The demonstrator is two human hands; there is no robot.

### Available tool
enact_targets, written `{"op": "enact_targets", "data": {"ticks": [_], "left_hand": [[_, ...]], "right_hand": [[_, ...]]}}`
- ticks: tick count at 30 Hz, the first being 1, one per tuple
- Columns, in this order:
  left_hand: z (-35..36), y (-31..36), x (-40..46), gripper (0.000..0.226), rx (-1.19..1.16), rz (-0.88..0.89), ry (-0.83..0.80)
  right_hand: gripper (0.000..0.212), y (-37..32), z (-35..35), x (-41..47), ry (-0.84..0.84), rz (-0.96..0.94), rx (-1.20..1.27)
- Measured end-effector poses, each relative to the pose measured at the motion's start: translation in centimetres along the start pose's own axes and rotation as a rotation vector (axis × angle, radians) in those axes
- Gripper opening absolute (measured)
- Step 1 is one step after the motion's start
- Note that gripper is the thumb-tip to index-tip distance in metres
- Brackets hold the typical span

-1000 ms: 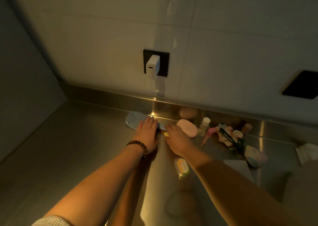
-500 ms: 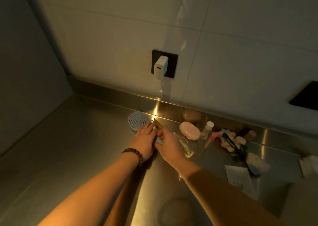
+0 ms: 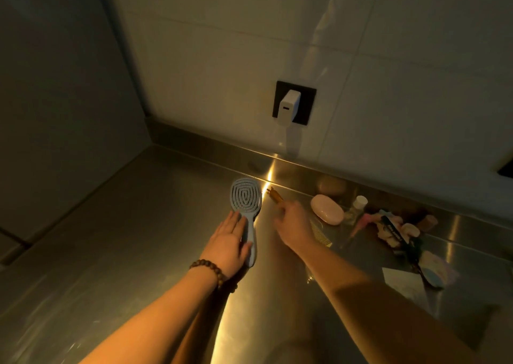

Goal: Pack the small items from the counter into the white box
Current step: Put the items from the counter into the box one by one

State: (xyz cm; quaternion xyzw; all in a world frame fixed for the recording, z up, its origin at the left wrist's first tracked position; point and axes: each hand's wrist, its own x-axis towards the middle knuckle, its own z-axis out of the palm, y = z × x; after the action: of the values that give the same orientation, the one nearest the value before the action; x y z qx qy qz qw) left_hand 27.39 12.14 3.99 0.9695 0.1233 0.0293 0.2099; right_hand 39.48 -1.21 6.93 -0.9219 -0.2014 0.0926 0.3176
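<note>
**My hands on a dim steel counter**

My left hand (image 3: 231,240) lies flat, fingers straight, on the handle of a pale blue hairbrush (image 3: 247,211) lying on the steel counter (image 3: 125,238). My right hand (image 3: 294,226) holds a small brown stick-like item (image 3: 274,195); its grip is hard to see. A yellow comb (image 3: 322,233) and pink oval case (image 3: 327,209) lie just beside it. A white charger (image 3: 288,107) sits in the wall socket.

On my steel counter (image 3: 144,225): one blue hairbrush (image 3: 246,197), one yellow comb (image 3: 319,229), one pink soap case (image 3: 327,209), one small bottle (image 3: 359,204), one brown stick (image 3: 274,195). On the wall: one white charger (image 3: 288,107). My hands: two, left (image 3: 229,243) and right (image 3: 294,225). The pile at right is too jumbled to count.
</note>
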Motion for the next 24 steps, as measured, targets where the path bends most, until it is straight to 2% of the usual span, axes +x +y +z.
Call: {"op": "enact_targets", "data": {"ticks": [2, 6, 9, 13, 17, 20, 24], "left_hand": [[0.2, 0.8, -0.5, 0.081, -0.015, -0.073, -0.042], [0.6, 1.8, -0.7, 0.099, -0.017, -0.138, -0.103], [0.7, 1.6, -0.7, 0.093, 0.007, -0.105, -0.114], [0.7, 1.0, -0.8, 0.082, -0.021, -0.098, -0.103], [0.5, 0.2, -1.3, 0.074, -0.042, -0.09, -0.075], [0.3, -0.4, -1.8, 0.069, -0.043, -0.09, -0.073], [0.1, -0.6, -2.8, 0.068, -0.052, -0.123, -0.108]], "right_hand": [[0.033, 0.7, -0.5, 1.4, 0.03, -0.043, -0.15], [0.044, 1.3, 0.2, 2.6, -0.049, -0.072, -0.364], [0.051, 1.3, 1.0, 3.1, -0.042, -0.092, -0.476], [0.029, 0.7, 0.9, 3.2, -0.03, -0.004, -0.436], [0.022, 0.4, -0.6, 2.5, -0.051, 0.006, -0.306], [0.024, 0.0, -2.1, 1.6, -0.034, -0.112, -0.222], [0.021, 0.3, -3.0, -1.6, -0.08, -0.458, -0.318]]}}
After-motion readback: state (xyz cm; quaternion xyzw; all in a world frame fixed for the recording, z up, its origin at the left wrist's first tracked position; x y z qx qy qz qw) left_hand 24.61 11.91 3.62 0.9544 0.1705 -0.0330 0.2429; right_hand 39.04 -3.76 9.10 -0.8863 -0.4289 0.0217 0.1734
